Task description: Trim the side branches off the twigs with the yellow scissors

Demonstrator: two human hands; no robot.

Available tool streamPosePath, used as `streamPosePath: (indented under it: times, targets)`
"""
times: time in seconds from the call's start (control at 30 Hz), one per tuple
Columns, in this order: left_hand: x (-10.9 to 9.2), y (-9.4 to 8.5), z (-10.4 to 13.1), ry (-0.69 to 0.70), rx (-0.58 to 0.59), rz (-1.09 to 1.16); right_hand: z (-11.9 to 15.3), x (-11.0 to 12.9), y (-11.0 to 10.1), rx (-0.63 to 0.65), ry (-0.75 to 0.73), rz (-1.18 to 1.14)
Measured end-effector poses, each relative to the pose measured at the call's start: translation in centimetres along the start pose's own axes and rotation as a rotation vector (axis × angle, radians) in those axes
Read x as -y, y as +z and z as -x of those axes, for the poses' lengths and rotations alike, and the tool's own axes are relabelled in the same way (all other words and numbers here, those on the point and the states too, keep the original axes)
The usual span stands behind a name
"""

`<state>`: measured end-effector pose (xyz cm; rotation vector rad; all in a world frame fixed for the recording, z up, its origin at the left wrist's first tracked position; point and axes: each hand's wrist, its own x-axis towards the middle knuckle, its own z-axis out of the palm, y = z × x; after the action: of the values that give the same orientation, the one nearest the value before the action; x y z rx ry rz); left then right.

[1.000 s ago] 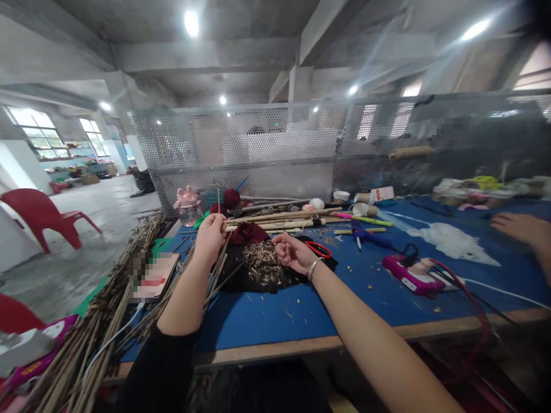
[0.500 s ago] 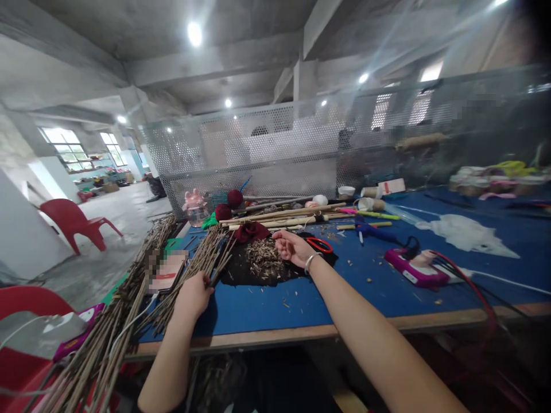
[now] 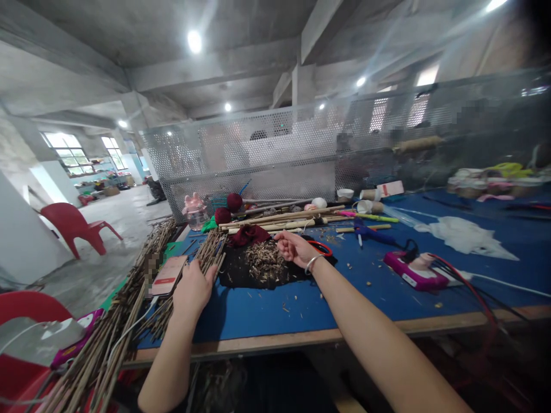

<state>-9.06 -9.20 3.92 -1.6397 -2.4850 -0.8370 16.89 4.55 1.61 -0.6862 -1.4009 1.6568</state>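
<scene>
Lying left on the blue-topped counter [image 3: 258, 315], loose thin brown sticks [image 3: 210, 245] run from near left to far right beneath the left hand [image 3: 191, 288], well apart from the right hand [image 3: 296, 250]. The left's fingers sit partly spread against them; whether they grip one, I can't tell. The right curls beside short tan chips [image 3: 264, 259], its hold hidden.

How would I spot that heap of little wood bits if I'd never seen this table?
Find the blue tabletop, then the black cloth on it. The heap of wood bits sits on that cloth, beside the right hand; its pieces are short, unlike the long twigs by the left hand.
</scene>
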Motion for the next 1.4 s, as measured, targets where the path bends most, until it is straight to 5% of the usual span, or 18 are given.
streamPosePath:
  times: [0.1,0.2,0.27,0.37,0.53,0.67,0.87,0.97,1.03,1.13,1.3,1.4]
  targets:
    - [-2.9,-0.3,-1.8,0.143,0.011,0.418,-0.6,1.4,-2.8,-0.196,-0.003,0.502]
    - [-6.3,1.7,-5.0,0.085,0.186,0.947,-0.5,1.9,-6.0,-0.497,0.066,1.301]
    - [-8.2,3.8,-6.8,-0.01,0.324,1.161,0.2,1.4,-7.3,-0.582,0.12,1.405]
    - [-9.5,6.8,-7.5,-0.142,0.454,1.349,1.1,0.2,-7.6,-0.523,0.2,1.507]
    - [-9.4,9.1,-4.5,-0.063,0.677,1.404,1.1,-0.8,-6.6,-0.437,0.209,1.593]
    - [-9.8,9.0,-2.6,-0.027,0.735,1.443,0.8,-0.8,-6.5,-0.431,0.226,1.562]
    - [-9.5,8.4,-2.9,-0.02,0.697,1.55,1.5,0.3,-6.7,-0.552,0.153,1.429]
    - [-9.1,8.1,-3.4,-0.025,0.652,1.572,1.6,1.5,-5.5,-0.557,0.045,0.921]
    - [-8.8,8.0,-3.6,-0.057,0.632,1.56,1.2,2.0,-3.9,-0.375,0.0,0.403]
    - [-8.6,7.9,-3.9,-0.101,0.605,1.536,-0.1,1.8,-0.8,-0.175,-0.019,0.223]
    - [-8.6,8.2,-3.8,-0.097,0.528,1.535,-1.7,-0.9,2.5,-0.328,-0.151,0.253]
    - [-8.9,8.3,-3.4,-0.083,0.547,1.537,-1.1,-2.0,3.0,-0.295,-0.226,0.411]
